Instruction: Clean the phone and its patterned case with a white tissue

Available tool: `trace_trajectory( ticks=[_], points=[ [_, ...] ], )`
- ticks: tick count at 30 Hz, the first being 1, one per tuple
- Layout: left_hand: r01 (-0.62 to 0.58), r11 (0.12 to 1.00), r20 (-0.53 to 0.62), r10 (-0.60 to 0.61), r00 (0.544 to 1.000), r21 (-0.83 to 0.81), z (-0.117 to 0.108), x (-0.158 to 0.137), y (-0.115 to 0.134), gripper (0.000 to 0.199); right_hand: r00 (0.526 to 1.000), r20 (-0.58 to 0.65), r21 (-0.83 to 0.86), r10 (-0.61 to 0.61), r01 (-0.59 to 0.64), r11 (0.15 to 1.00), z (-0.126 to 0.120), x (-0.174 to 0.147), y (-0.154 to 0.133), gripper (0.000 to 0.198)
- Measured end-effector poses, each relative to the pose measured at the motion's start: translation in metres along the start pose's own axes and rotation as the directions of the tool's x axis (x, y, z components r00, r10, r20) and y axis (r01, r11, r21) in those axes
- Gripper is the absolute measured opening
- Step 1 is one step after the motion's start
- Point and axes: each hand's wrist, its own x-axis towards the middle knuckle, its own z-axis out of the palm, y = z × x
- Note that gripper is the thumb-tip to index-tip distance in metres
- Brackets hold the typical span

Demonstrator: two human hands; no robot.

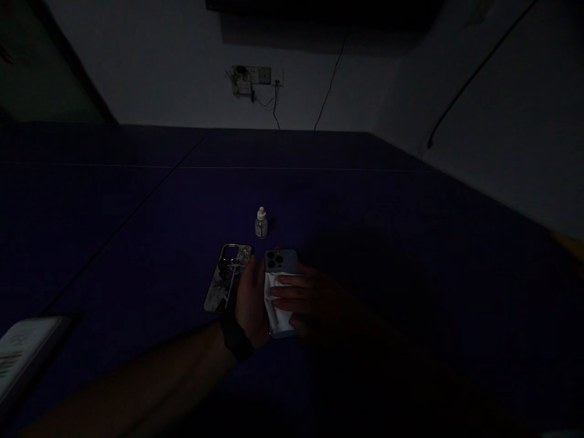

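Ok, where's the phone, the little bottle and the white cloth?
Phone [289, 260], head view: upper back.
Little bottle [261, 227], head view: its body.
White cloth [278, 318], head view: lower part.

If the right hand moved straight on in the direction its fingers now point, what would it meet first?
Probably the left hand; the right hand, on the white wipe, points toward it, though depth is unclear.

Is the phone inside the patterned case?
No, the patterned case lies separately, beside the left hand, which holds the phone.
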Motion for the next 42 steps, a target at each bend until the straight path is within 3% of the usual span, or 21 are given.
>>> trace_trajectory(
  ticks=[5,11,15,19,22,26,29,32,36,42],
  points=[
    [-0.071,0.997,-0.029,0.072,0.997,0.025,0.006,-0.001,-0.002,0.048,0.982,-0.186,-0.113,0.031,-0.053,0.992,-0.006,-0.008,0.007,0.027],
    [-0.084,0.996,-0.002,0.084,0.996,0.032,0.011,-0.001,-0.002,0.05,0.957,-0.219,-0.195,0.192,-0.235,0.952,-0.01,-0.007,0.014,0.041],
    [-0.074,0.997,-0.038,0.075,0.996,0.036,0.011,-0.001,-0.001,0.053,0.974,-0.168,-0.16,0.151,-0.178,0.971,-0.008,-0.004,0.012,0.047],
    [-0.071,0.997,-0.058,0.074,0.996,0.039,0.01,0.0,-0.001,0.053,0.986,-0.155,-0.113,0.068,-0.086,0.99,-0.009,-0.005,0.012,0.036],
    [-0.084,0.995,-0.023,0.085,0.996,0.057,0.009,0.001,-0.002,0.053,0.972,-0.212,-0.139,0.101,-0.132,0.981,-0.009,-0.008,0.016,0.032],
    [-0.105,0.992,-0.007,0.105,0.994,0.068,0.008,0.002,-0.004,0.052,0.951,-0.259,-0.147,0.172,-0.215,0.966,-0.007,-0.006,0.018,0.041],
    [-0.115,0.99,0.025,0.113,0.993,0.081,0.01,0.0,-0.005,0.051,0.966,-0.191,-0.112,0.171,-0.195,0.974,-0.007,-0.004,0.015,0.054],
    [-0.107,0.99,0.041,0.104,0.994,0.087,0.012,-0.002,-0.004,0.052,0.978,-0.16,-0.088,0.135,-0.151,0.985,-0.009,-0.005,0.013,0.048],
    [-0.101,0.991,0.004,0.101,0.995,0.093,0.013,-0.003,-0.004,0.052,0.965,-0.229,-0.103,0.126,-0.152,0.983,-0.012,-0.009,0.017,0.037],
    [-0.084,0.992,0.014,0.083,0.996,0.099,0.013,-0.004,-0.005,0.053,0.952,-0.257,-0.125,0.163,-0.2,0.972,-0.008,-0.008,0.02,0.045]
  ],
)
